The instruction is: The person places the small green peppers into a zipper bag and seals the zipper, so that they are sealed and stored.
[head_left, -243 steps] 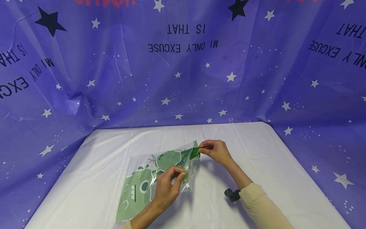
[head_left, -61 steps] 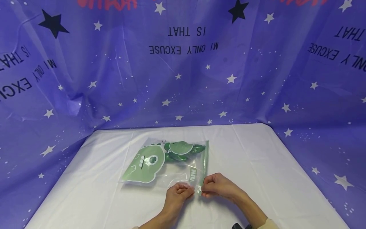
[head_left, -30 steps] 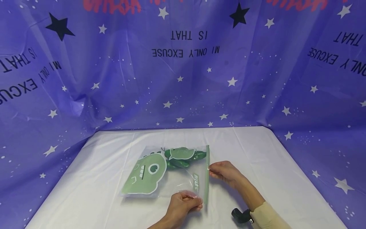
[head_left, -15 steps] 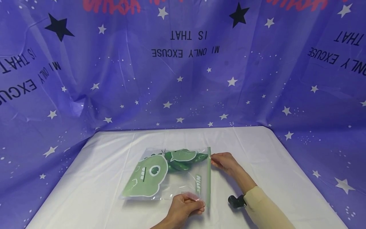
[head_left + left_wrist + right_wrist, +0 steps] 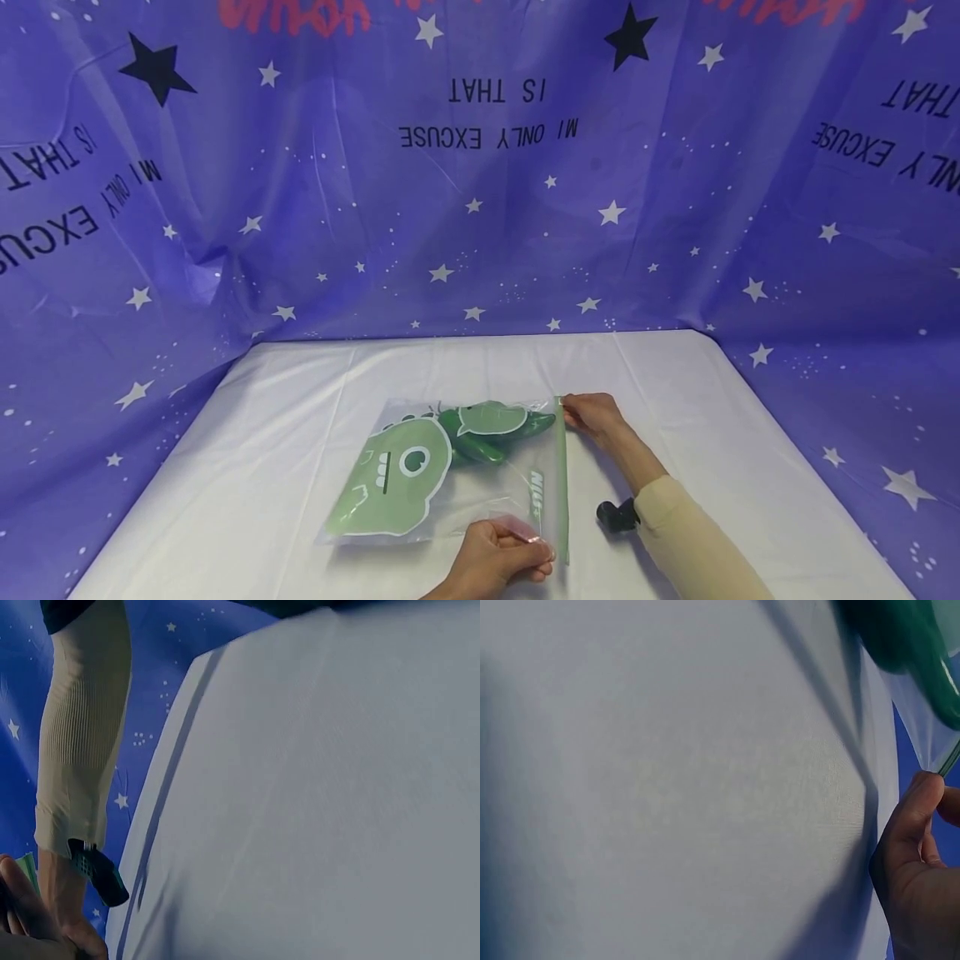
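A clear zip bag [image 5: 468, 496] with a green one-eyed monster print is held just above the white table. Inside, along its far side, lies a glossy green object [image 5: 480, 451] with a pointed end and thin dark strands; its kind is partly hidden by the print. My left hand [image 5: 495, 562] pinches the bag's near edge, beside a pinkish patch in the plastic. At the far end of the green zip strip [image 5: 562, 492], my right hand [image 5: 597, 418] pinches the corner. The right wrist view shows thumb and finger on that corner [image 5: 934, 766].
A white cloth covers the table [image 5: 652, 375]. Purple star-printed curtain [image 5: 510, 250] hangs behind it and on both sides. A black wrist-worn device [image 5: 617, 516] sits at the right sleeve's cuff [image 5: 652, 496].
Earlier, my right hand was at the bag's open mouth, by the green object. It then went to the strip's near end and slid along to the far end. The bag shifted slightly right and nearer.
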A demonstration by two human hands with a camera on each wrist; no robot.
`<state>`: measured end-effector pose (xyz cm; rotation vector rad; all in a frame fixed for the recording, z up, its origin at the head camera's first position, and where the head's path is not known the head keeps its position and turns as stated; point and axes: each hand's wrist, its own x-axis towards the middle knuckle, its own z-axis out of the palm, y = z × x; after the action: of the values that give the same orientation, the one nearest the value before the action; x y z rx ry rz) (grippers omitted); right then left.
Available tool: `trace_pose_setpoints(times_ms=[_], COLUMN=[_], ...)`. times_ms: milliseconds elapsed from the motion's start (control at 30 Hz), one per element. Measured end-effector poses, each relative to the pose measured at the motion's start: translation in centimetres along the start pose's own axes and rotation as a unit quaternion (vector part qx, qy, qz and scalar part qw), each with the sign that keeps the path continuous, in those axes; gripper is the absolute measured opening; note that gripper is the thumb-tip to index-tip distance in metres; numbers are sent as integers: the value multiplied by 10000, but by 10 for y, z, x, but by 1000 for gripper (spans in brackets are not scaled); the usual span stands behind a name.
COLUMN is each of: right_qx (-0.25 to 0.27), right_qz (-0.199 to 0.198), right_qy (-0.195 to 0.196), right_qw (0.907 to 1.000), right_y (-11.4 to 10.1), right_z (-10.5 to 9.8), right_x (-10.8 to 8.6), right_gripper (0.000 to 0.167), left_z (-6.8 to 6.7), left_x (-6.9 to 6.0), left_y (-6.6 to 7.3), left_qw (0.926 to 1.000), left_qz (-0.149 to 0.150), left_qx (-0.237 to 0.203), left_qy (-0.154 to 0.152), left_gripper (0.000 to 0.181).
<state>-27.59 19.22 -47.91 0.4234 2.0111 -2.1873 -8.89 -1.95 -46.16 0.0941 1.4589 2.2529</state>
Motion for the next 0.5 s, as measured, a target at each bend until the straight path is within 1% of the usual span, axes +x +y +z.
trace_pose_setpoints(times_ms=[67,167,233,300,367,400,433,467,500], right_qx=[-9,-84,-182,-246,-319,-367,-399,-464,-532], right_qz=[5,-1,-56,-150,-270,-332,-374,-429,-452], right_qy=[37,-9,-16,49,166,224,284,319,357], right_qw=[10000,10000,9998,9996,9990,9985,9981,9975,9969], right_y=[0,0,0,1,2,3,4,4,5], right_z=[1,3,3,4,3,3,2,2,1], right_x=[2,2,3,4,5,6,7,8,8], right_gripper=[24,27,28,29,29,29,28,28,27], left_z=[2,5,6,6,6,6,5,5,4], left_x=[-1,-2,-2,-3,-5,-6,-7,-8,-10], left_y=[0,-2,-3,-4,-4,-3,-2,-1,2], left_qw=[10000,9998,9997,9990,9963,9941,9913,9883,9850], left_qz=[-41,-107,-140,-196,-285,-399,-503,-660,-791], left_qx=[-18,-109,-200,-293,-328,-294,-238,-68,224], left_qy=[36,111,17,-286,-748,-968,-1195,-1373,-1514], left_gripper=[12,12,10,14,24,28,32,33,34])
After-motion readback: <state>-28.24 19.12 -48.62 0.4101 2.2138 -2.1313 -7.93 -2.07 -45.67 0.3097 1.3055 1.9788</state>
